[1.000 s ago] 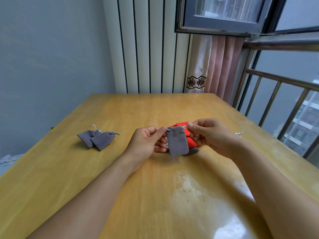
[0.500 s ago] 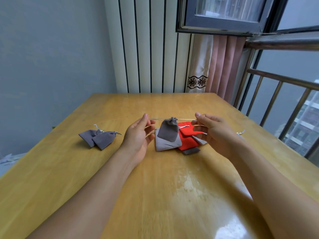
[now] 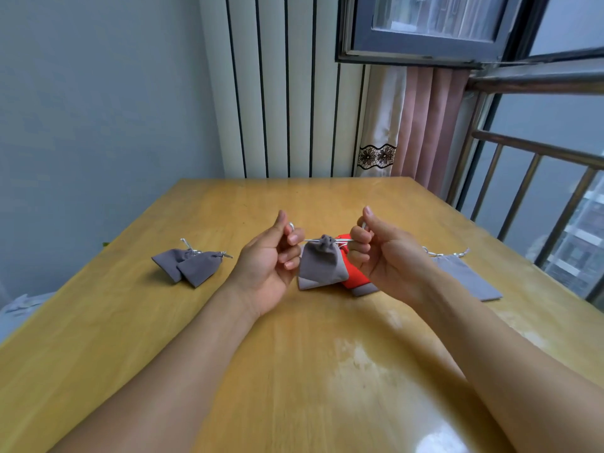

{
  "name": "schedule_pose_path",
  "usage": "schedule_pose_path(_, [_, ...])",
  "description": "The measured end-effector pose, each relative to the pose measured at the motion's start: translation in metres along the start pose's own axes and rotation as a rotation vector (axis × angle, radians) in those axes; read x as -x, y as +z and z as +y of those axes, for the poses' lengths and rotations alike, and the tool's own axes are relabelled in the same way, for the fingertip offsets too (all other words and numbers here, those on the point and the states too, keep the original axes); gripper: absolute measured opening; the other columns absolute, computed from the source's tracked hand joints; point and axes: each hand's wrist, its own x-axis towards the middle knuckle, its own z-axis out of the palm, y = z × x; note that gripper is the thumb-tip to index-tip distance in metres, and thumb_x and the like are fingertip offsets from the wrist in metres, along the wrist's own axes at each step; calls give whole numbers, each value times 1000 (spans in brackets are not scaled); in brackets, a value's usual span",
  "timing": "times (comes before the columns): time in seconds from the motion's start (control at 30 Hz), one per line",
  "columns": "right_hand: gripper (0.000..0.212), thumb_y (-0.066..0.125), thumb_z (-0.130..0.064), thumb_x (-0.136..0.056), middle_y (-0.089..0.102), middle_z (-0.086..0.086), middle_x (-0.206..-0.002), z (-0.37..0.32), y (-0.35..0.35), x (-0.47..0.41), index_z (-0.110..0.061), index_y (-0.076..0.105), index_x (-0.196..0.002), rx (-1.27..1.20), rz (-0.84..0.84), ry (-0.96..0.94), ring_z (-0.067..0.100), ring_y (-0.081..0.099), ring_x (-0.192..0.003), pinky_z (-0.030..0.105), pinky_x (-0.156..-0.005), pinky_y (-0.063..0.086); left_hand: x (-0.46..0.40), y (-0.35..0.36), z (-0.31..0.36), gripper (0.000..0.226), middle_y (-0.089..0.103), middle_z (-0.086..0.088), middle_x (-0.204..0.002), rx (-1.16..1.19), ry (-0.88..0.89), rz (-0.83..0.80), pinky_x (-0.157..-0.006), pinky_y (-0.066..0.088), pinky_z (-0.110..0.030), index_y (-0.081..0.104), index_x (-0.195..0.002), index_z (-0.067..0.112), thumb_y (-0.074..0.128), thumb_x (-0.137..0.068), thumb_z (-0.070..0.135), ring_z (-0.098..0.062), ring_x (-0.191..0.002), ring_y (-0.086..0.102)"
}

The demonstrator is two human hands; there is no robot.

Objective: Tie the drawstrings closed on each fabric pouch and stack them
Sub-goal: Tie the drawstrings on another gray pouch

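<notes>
Now both hands — left hand (image 3: 268, 256), right hand (image 3: 385, 256) — pinch the drawstrings (image 3: 343, 240) of a cinched grey pouch (image 3: 322, 264).

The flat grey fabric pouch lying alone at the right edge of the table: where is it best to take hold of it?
Probably at its far end, where the silver drawstring loops stick out of the flat grey fabric pouch. It lies flat on the wooden table, so come from above with the right hand.

No writing, label, brand mark or number can be read anywhere here, neither on the fabric pouches (image 3: 322, 263), the bench (image 3: 294, 371), nor the curtain (image 3: 379, 132).
</notes>
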Motion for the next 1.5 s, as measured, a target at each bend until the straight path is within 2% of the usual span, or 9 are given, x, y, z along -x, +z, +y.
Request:
schedule_pose_path(0.23, [34, 50, -35, -99, 42, 1, -61, 5, 2, 2, -16, 42, -72, 254, -21, -70, 11, 33, -54, 19, -47, 32, -3, 2, -5, 26, 54, 8, -62, -96, 64, 131, -46, 33, -14, 58, -77, 21, 55, -93, 41, -5, -46, 34])
schedule_pose_path(0.43, [12, 63, -17, -87, 69, 4, -80, 12, 6, 10, -8, 65, -95, 322, -156, -22, 7, 55, -63, 15, -56, 47, 5, 3, -6, 27, 73, 3, -97, -270, 115, -24, -80, 51, -23, 70, -112, 19, 62, -86, 22, -8, -84, 66])
schedule_pose_path(0.57, [29, 65, -11, -85, 72, 4, -89, 11, 5, 10, -12, 63, -114, 343, -141, -39, 9, 53, -64, 17, -55, 42, 4, 5, -7, 35, 74, 4, -100, -293, 140, 30, -92, 47, -28, 62, -124, 21, 62, -89, 23, -11, -92, 65])
schedule_pose_path(0.8, [14, 68, -17, -79, 71, -1, -96, 4, 5, 10, -12, 69, -93, 375, -80, -187, 9, 52, -74, 21, -65, 37, 4, 5, -9, 17, 71, 6, -77, -433, 139, 45, -79, 47, -23, 72, -90, 12, 62, -90, 25, -4, -75, 64])
schedule_pose_path(0.9, [9, 69, -18, -79, 69, -5, -123, 1, 5, 13, -14, 70, -87, 526, -133, -250, 9, 63, -94, 28, -77, 39, 7, 6, -11, 23, 66, 4, -76, -576, 133, -53, -76, 44, -21, 73, -85, 9, 67, -84, 31, -8, -73, 58])
schedule_pose_path(1.03, [13, 64, -11, -86, 65, 3, -134, -1, 5, 16, -2, 65, -95, 621, -220, -225, 19, 66, -111, 34, -87, 52, 11, 4, -11, 28, 63, 1, -75, -642, 73, -154, -76, 43, -22, 71, -91, 3, 64, -88, 30, -9, -72, 57])
schedule_pose_path(1.17, [9, 69, -15, -83, 70, 5, -124, -2, 2, 15, -8, 70, -89, 652, -194, -190, 21, 64, -108, 46, -92, 44, 13, 4, -11, 25, 63, 4, -70, -585, 8, -155, -71, 45, -23, 69, -96, 3, 63, -89, 26, -6, -65, 60])
schedule_pose_path(1.3, [17, 69, -13, -79, 73, 4, -109, -4, 2, 14, -2, 67, -91, 627, -139, -181, 13, 65, -92, 34, -80, 43, 9, 3, -10, 17, 61, 5, -69, -449, -36, -109, -66, 47, -17, 67, -92, 6, 59, -94, 20, -4, -61, 57])
schedule_pose_path(1.5, [8, 65, -10, -83, 64, 4, -133, -6, 0, 16, -13, 69, -76, 552, -215, -161, 19, 60, -115, 31, -80, 40, 7, 3, -7, 27, 58, 5, -69, -308, -56, -103, -76, 43, -25, 62, -100, 5, 63, -85, 27, -9, -66, 54])
